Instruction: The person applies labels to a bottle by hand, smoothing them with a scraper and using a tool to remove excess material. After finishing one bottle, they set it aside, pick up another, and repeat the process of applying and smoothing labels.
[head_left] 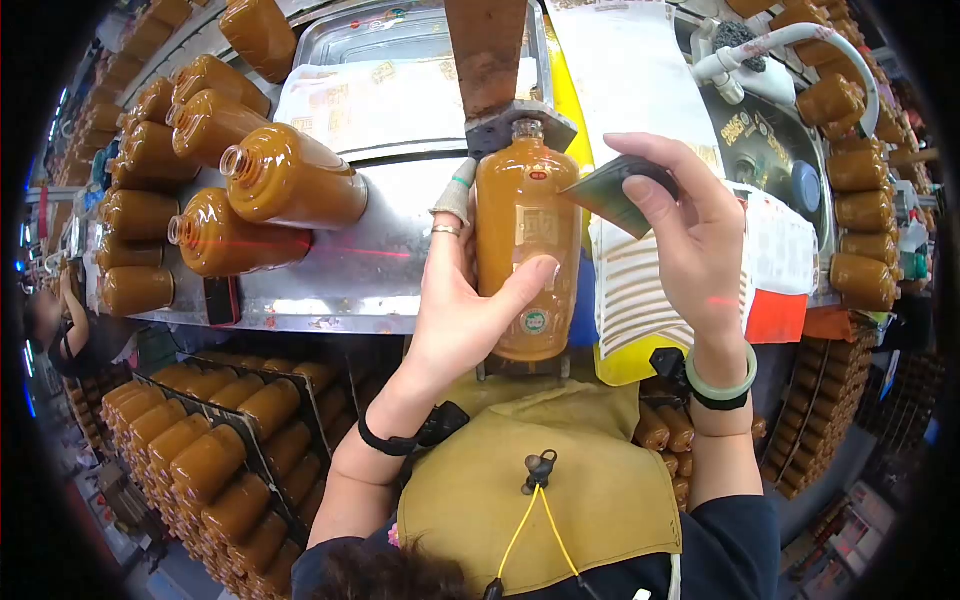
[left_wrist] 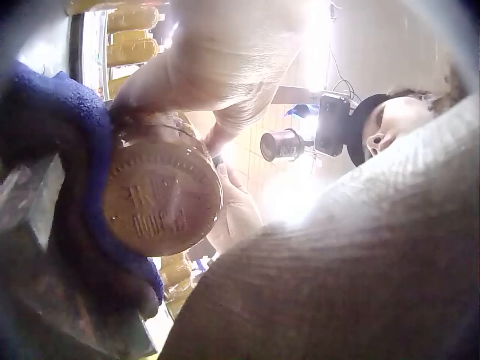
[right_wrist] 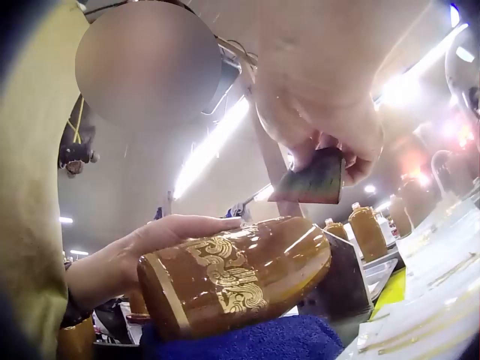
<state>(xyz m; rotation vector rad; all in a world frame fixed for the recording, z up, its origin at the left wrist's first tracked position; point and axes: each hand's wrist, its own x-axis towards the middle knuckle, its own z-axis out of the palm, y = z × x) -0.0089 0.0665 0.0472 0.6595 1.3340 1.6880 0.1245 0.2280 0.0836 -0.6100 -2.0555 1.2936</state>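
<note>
An amber bottle lies in front of the person, its neck toward a metal bracket. The left hand grips its left side, thumb across the front; the index finger wears a fabric cover. The right hand pinches a dark flat blade, one corner at the bottle's upper right edge. In the right wrist view, gold ornament shows on the bottle, and the blade is above it in the right hand. The left wrist view shows the bottle's round base beside blue cloth.
Several amber bottles lie or stand on the metal table at left, near a dark phone. Striped white sheets lie at right, beyond them a red sheet and a hose. Crates of bottles stand below the table.
</note>
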